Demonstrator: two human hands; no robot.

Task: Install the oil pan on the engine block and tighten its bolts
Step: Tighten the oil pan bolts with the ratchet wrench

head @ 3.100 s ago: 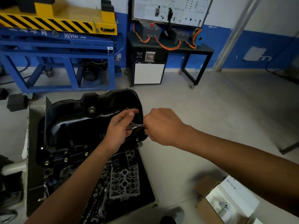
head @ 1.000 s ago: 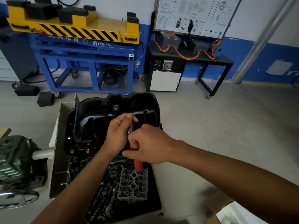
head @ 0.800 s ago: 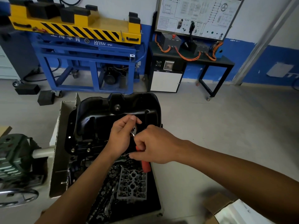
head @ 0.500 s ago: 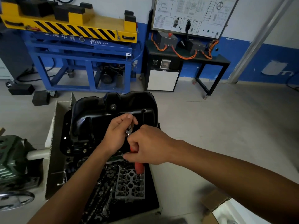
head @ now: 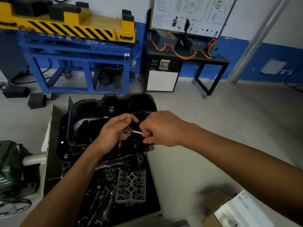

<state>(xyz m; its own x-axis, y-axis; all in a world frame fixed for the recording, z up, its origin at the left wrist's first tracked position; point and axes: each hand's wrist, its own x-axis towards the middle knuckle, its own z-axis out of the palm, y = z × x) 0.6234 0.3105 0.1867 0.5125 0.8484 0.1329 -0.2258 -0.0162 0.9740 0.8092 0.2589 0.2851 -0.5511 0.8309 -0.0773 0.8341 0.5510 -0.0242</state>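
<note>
Low in the middle of the head view, over the workshop floor [head: 213, 128], the black oil pan [head: 98, 115] sits on the engine block [head: 72, 161]. Only a dark edge of the block shows under the pan's flange. The pan lies straight ahead of the person and slightly to the left, its long axis running left to right. Nearer the person, just below it in the view, is a dark tray of loose engine parts [head: 131, 185].

Both hands meet over the pan's near flange, right of its middle. The left hand [head: 114, 133] is closer to the work, its fingers curled over the head of a ratchet [head: 131, 131]. The right hand [head: 161, 128] is closed round the ratchet's red handle [head: 144, 135], of which only a sliver shows. The ratchet lies roughly level along the flange, head to the left and handle to the right. From under the head a short socket [head: 119, 143] drops straight down to the flange. The bolt it would sit on is hidden beneath it. What looks like another bolt head [head: 135, 145] sits just to its right.

The step appears to be tightening. The swing would fall to the right hand, pivoting about the socket that the left one steadies. The pan's wall rises just behind the handle, so the free arc probably lies toward the person.
</note>
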